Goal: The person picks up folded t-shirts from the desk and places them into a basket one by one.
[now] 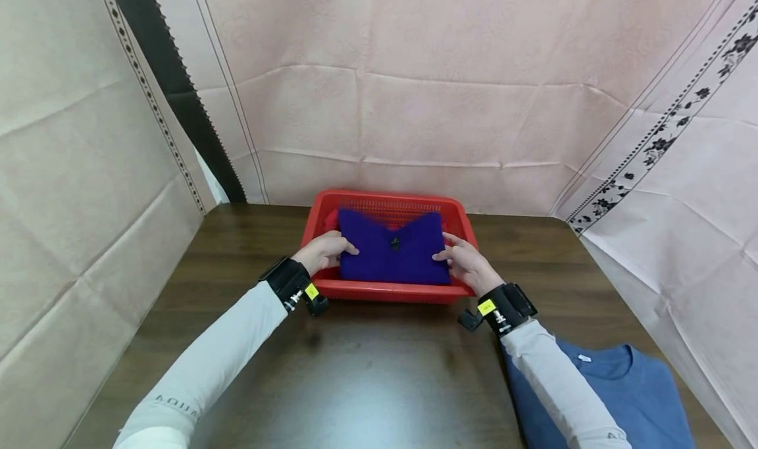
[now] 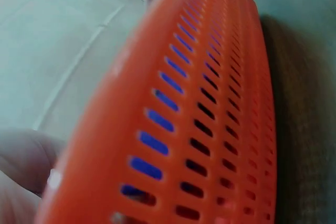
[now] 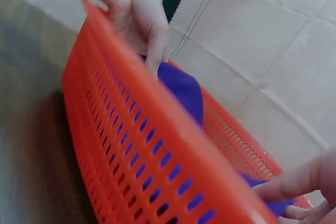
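Purple folded cloth with a notched far edge (image 1: 391, 258) lies within the slotted red plastic basket (image 1: 391, 293), its sides pinched by the left hand (image 1: 326, 249) and the right hand (image 1: 468, 263). Placement inside the basket appears done, release not; whether the cloth is being laid in or lifted out cannot be told. Near right, a blue short-necked T-shirt (image 1: 642, 396) lies outside, partly covered by the right sleeve (image 1: 562, 376). Hidden: most fingertips, behind the cloth; the basket's floor. The left wrist view is blurred.
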{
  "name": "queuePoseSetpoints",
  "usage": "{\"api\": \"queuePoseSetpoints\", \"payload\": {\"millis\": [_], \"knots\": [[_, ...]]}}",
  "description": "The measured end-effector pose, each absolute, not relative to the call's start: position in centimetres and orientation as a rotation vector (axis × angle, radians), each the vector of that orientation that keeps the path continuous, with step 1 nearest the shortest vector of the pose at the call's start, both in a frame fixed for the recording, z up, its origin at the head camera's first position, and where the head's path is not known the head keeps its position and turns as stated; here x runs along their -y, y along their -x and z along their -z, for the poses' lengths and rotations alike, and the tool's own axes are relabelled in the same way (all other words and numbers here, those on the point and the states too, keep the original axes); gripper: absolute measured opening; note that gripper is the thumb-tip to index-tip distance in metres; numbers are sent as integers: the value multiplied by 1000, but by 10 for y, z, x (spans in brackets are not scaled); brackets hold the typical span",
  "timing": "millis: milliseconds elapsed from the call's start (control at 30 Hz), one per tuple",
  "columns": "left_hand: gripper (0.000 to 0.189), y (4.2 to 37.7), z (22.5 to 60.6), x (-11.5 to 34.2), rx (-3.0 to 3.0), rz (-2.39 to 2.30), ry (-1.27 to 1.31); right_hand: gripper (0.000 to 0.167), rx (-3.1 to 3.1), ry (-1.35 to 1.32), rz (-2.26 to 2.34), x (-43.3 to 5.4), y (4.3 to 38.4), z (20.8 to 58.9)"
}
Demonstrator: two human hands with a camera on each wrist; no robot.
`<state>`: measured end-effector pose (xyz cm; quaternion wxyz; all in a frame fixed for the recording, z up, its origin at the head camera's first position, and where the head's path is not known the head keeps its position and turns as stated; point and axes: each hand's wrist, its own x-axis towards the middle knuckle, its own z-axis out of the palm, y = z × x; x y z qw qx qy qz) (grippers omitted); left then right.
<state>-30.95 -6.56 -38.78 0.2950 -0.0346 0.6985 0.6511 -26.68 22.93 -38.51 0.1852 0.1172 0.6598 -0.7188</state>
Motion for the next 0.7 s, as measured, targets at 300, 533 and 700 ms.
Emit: {"api": "queuePoseSetpoints", "payload": {"millis": [300,533,700], "knots": [[73,292,375,61,-2811,-890,-556,60,-2748,251,1212,-225,260,379],[67,289,380,51,-2664,-225,-781,55,-2785,718,292,-218,265,383],[65,292,389,54,-2524,-145,-741,56,-2654,644,311,-219,264,389]]}}
